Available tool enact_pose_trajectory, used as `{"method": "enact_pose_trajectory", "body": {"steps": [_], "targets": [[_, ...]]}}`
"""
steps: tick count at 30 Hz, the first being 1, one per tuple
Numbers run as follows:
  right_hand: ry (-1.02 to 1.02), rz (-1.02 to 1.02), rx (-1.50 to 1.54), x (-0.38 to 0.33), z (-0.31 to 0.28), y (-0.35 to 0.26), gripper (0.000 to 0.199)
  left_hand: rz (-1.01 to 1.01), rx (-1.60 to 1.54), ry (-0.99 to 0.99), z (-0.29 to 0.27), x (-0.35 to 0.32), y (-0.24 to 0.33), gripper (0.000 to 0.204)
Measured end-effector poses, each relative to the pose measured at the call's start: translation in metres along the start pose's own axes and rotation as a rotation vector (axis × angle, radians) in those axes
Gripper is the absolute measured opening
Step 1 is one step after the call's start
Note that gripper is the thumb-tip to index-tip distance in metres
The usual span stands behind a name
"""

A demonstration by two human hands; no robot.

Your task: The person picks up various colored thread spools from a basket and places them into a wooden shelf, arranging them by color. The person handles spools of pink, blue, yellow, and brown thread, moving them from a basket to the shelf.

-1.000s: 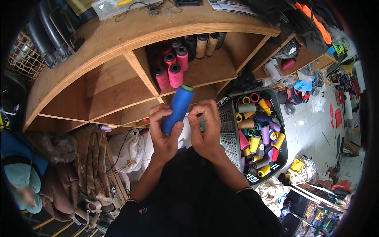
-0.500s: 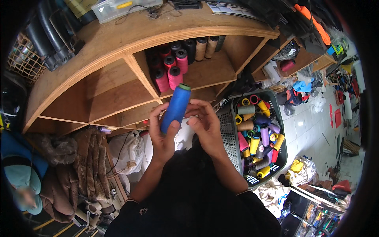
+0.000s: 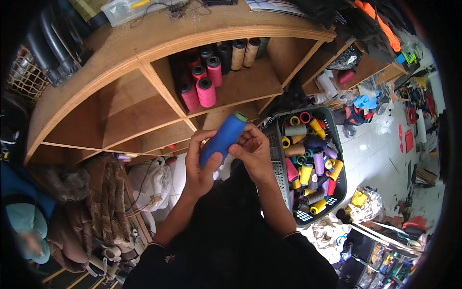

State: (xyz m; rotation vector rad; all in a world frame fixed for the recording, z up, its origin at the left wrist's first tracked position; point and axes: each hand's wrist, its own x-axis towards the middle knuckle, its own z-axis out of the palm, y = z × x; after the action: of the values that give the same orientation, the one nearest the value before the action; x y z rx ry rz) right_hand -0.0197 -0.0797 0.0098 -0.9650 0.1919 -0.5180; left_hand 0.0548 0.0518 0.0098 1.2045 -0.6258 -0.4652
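Observation:
A spool of blue thread (image 3: 224, 138) with a green end is tilted in front of me, its top leaning right. My left hand (image 3: 198, 166) is wrapped round its lower part, thumb across the front. On the other side, my right hand (image 3: 256, 154) has its thumb and curled fingers at the upper part; some fingertips are hidden behind the spool. Beyond my hands, a wooden shelf (image 3: 168, 91) has pink thread spools (image 3: 206, 92), a red one, dark ones and tan ones (image 3: 238, 55) standing upright in one compartment.
To the right stands a dark grey plastic basket (image 3: 342, 168) full of mixed thread spools (image 3: 306, 172). Left of me are brown fabric (image 3: 103, 202) and a white plastic bag (image 3: 156, 185). Bags and loose items (image 3: 365, 204) lie on the tiled floor (image 3: 373, 161) at the right.
The blue thread spool has tipped further to the right, its green end now lower. My right hand has closed in on it. The view has shifted slightly.

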Motion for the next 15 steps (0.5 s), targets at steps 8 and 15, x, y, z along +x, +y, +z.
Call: {"method": "enact_pose_trajectory", "body": {"steps": [8,15], "targets": [[0.205,0.053,-0.138,-0.012,-0.033,0.018,0.041,-0.113,0.162,-0.170,0.005,0.017,-0.041,0.039],[0.245,-0.015,-0.447,0.004,-0.069,0.007,0.044,0.059,0.588,-0.272,0.029,0.044,-0.052,0.051]]}}
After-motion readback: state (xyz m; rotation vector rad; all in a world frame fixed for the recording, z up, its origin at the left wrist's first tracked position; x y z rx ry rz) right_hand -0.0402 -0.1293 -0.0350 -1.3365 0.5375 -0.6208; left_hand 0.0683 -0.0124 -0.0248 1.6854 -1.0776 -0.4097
